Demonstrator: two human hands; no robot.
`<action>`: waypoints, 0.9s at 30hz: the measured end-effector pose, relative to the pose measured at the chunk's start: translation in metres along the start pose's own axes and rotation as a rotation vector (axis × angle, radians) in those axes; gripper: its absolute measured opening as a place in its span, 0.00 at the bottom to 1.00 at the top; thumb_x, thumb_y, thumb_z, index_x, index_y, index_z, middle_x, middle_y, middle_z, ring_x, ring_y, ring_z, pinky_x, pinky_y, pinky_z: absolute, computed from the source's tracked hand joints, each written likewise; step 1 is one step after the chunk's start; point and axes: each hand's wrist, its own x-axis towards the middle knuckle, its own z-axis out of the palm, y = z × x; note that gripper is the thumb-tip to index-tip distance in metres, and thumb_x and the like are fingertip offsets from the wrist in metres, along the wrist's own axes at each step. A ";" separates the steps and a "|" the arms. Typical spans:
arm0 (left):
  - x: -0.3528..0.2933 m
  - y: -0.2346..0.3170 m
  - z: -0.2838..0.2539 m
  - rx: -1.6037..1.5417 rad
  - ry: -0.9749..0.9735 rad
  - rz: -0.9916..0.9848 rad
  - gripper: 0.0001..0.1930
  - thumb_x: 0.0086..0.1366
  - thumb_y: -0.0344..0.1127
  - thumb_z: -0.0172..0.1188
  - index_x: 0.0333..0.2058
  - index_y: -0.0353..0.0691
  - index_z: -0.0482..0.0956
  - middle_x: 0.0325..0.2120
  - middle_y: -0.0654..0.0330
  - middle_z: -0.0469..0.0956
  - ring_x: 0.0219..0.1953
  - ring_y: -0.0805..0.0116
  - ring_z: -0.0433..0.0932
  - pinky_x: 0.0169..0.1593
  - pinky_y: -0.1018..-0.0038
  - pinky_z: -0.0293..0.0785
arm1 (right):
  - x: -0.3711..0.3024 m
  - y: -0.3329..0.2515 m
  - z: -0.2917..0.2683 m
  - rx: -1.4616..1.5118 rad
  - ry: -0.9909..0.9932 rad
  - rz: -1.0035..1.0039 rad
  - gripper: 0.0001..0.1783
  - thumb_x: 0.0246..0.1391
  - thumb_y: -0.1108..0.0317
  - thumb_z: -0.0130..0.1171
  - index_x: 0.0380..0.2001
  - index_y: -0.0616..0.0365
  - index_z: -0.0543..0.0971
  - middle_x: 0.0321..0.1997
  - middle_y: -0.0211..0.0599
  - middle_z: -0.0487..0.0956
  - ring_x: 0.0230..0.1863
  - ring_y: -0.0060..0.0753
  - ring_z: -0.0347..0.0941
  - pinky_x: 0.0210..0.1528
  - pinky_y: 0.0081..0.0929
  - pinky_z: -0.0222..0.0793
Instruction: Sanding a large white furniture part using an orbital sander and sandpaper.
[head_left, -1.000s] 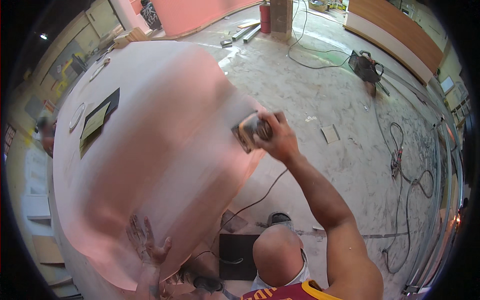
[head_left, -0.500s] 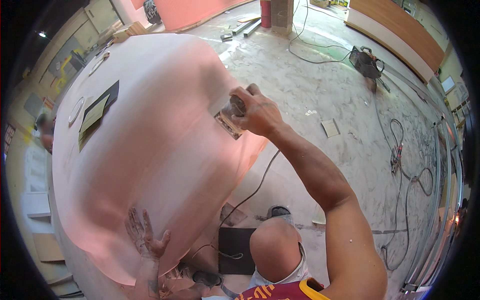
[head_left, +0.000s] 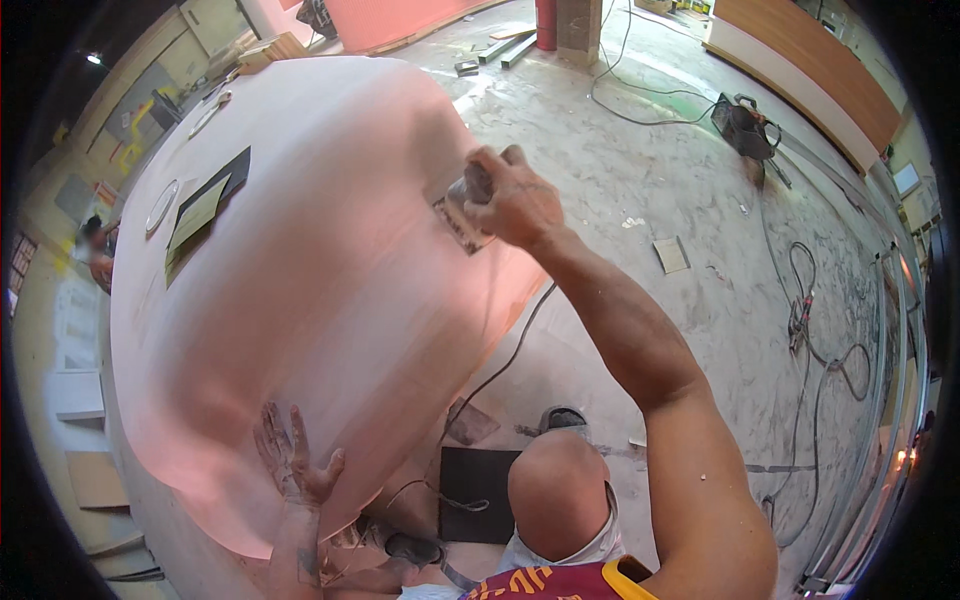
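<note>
A large curved, pale pink and white shell (head_left: 330,290) with a smooth dusty surface fills the left and middle of the view. My right hand (head_left: 515,198) is closed round the top of a palm sander (head_left: 462,222), its square base against the shell's right-hand slope. Part of the sander's body is hidden under my fingers. Lower left, my left hand (head_left: 295,462) lies on the shell with its fingers spread and nothing in it. Dust covers its skin. A black cord (head_left: 515,370) runs beneath my right forearm toward the floor by my knee.
Sandpaper sheets (head_left: 200,215) and a white ring (head_left: 162,208) lie on the shell. On the floor are a black mat (head_left: 478,495), a sandpaper piece (head_left: 671,255), a black power tool (head_left: 745,128) and looped cables (head_left: 803,310). Another person (head_left: 100,255) is at the far left.
My right hand and the sander stay at nearly the same spot on the shell. My left hand remains flat in place. The whole view has shifted slightly.
</note>
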 end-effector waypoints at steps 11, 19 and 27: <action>-0.001 0.000 0.000 -0.031 -0.002 -0.010 0.54 0.62 0.66 0.62 0.80 0.48 0.52 0.80 0.41 0.48 0.81 0.41 0.45 0.79 0.39 0.39 | -0.020 0.002 0.005 -0.051 0.019 0.013 0.31 0.53 0.47 0.70 0.60 0.32 0.76 0.58 0.45 0.74 0.55 0.58 0.81 0.56 0.50 0.79; -0.001 -0.001 0.002 -0.048 0.029 -0.009 0.55 0.59 0.67 0.63 0.80 0.49 0.53 0.79 0.40 0.50 0.80 0.40 0.48 0.79 0.36 0.41 | 0.017 0.035 -0.014 -0.040 0.151 0.277 0.32 0.56 0.42 0.68 0.62 0.35 0.75 0.58 0.46 0.74 0.56 0.57 0.81 0.55 0.50 0.79; -0.001 0.001 -0.001 -0.043 0.028 -0.004 0.56 0.58 0.67 0.64 0.80 0.49 0.53 0.78 0.39 0.51 0.80 0.39 0.49 0.79 0.36 0.42 | -0.079 0.001 0.009 0.038 0.047 -0.004 0.37 0.45 0.56 0.74 0.61 0.38 0.75 0.55 0.45 0.74 0.54 0.59 0.79 0.52 0.52 0.80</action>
